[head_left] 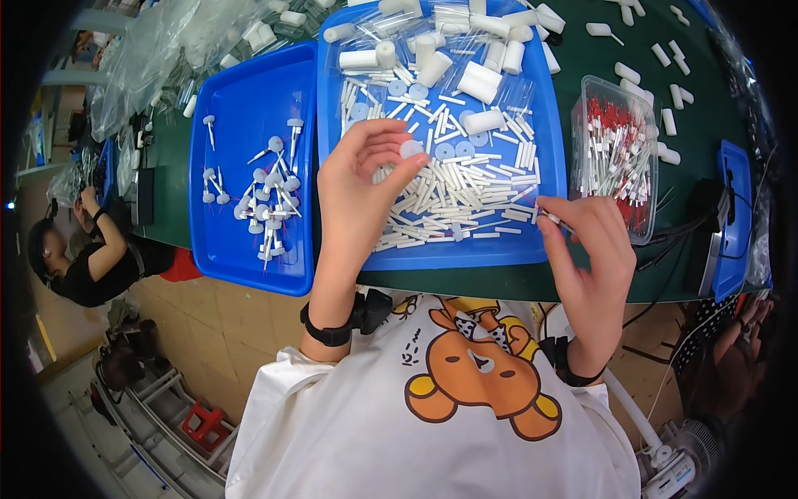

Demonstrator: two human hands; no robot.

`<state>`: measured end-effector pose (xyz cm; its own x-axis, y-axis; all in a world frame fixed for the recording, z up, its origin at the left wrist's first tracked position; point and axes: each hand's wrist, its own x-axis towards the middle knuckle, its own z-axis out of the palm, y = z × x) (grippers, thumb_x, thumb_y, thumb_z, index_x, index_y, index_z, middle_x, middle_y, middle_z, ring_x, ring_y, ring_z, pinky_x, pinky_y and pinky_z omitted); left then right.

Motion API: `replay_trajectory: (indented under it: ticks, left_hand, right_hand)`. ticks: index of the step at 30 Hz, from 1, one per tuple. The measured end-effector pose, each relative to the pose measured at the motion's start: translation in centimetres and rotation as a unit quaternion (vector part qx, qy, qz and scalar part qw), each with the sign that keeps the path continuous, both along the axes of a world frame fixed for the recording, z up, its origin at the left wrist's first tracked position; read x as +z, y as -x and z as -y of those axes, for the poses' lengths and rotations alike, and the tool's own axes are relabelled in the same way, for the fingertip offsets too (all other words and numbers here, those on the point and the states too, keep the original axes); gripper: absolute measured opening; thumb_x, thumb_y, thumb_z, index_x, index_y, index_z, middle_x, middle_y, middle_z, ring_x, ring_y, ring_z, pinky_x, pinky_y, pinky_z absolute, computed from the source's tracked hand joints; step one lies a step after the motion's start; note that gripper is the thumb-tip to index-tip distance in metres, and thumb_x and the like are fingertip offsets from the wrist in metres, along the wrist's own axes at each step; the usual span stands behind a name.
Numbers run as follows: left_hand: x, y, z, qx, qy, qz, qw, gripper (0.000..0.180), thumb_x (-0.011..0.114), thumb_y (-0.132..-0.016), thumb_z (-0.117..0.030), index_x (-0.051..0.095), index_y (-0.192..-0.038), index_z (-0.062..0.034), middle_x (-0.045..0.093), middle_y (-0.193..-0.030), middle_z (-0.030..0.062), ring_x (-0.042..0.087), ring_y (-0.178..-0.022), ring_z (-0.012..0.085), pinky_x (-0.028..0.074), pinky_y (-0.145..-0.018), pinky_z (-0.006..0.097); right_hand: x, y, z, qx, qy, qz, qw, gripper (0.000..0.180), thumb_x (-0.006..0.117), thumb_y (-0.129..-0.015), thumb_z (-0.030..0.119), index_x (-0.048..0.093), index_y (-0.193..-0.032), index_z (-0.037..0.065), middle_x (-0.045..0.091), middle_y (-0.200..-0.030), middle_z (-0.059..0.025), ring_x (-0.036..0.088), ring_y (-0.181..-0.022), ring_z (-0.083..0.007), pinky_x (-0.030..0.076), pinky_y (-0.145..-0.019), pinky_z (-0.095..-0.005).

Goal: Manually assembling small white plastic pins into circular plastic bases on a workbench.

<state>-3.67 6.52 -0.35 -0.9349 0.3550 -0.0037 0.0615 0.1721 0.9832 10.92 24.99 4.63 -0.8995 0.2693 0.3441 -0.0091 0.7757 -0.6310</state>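
Note:
My left hand (359,176) is over the big blue tray (327,108), thumb and fingertips closed on a small round white disc (411,149). Near that tray's right front corner, my right hand (592,241) pinches a thin stick-like part (555,218); its far end is too small to make out. Under my hands lie many short white tubes (465,187), with pale discs (445,150) scattered among them. Thicker white cylinders (479,81) and glassy tubes fill the tray's far part. To the left, a smaller blue tray (202,249) bears several disc-topped sticks (268,195).
Right of the big tray stands a clear plastic box (582,150) of red and white thin parts (613,162). Loose white cylinders lie on the green table (582,50). Black cables (673,233) run at the right. Another person (87,258) works at the far left.

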Motion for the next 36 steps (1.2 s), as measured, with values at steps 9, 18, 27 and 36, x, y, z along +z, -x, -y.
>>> replay_trajectory:
  ticks: [9,18,27,36]
  left_hand:
    - [3.0,-1.8,0.2,-0.216,-0.162,-0.009,0.963,0.034,0.077,-0.070,0.013,0.062,-0.100,0.0049,0.055,-0.107,0.0108,0.062,-0.098,0.0195,0.059,-0.086,0.033]
    - [3.2,-1.9,0.5,-0.232,-0.073,-0.032,0.970,0.036,0.075,-0.073,0.012,0.069,-0.108,0.0039,0.058,-0.110,0.0115,0.063,-0.097,0.0196,0.058,-0.083,0.031]
    - [3.1,-1.9,0.2,-0.225,-0.068,0.022,0.972,0.033,0.071,-0.079,0.009,0.069,-0.111,0.0030,0.063,-0.114,0.0148,0.065,-0.097,0.0203,0.057,-0.082,0.031]
    - [2.8,-1.9,0.6,-0.262,-0.079,0.042,0.961,0.035,0.072,-0.078,0.010,0.069,-0.112,0.0040,0.064,-0.113,0.0165,0.066,-0.098,0.0213,0.059,-0.084,0.032]
  right_hand:
    - [0.3,1.0,0.5,0.111,-0.039,-0.032,0.993,0.029,0.077,-0.069,-0.002,0.069,-0.097,0.000,0.050,-0.072,-0.0065,0.052,-0.067,-0.0228,0.040,-0.058,-0.0348]
    - [0.1,1.0,0.4,0.118,-0.055,-0.033,0.991,0.029,0.076,-0.069,-0.002,0.069,-0.097,-0.001,0.050,-0.072,-0.0068,0.051,-0.066,-0.0222,0.040,-0.056,-0.0342]
    - [-0.4,1.0,0.7,0.111,-0.054,-0.020,0.992,0.028,0.075,-0.071,-0.001,0.068,-0.098,-0.001,0.050,-0.072,-0.0068,0.051,-0.066,-0.0228,0.040,-0.057,-0.0347]
    - [-0.6,1.0,0.2,0.095,-0.047,-0.011,0.994,0.026,0.075,-0.073,-0.002,0.068,-0.098,0.000,0.050,-0.073,-0.0071,0.051,-0.068,-0.0238,0.041,-0.058,-0.0350]
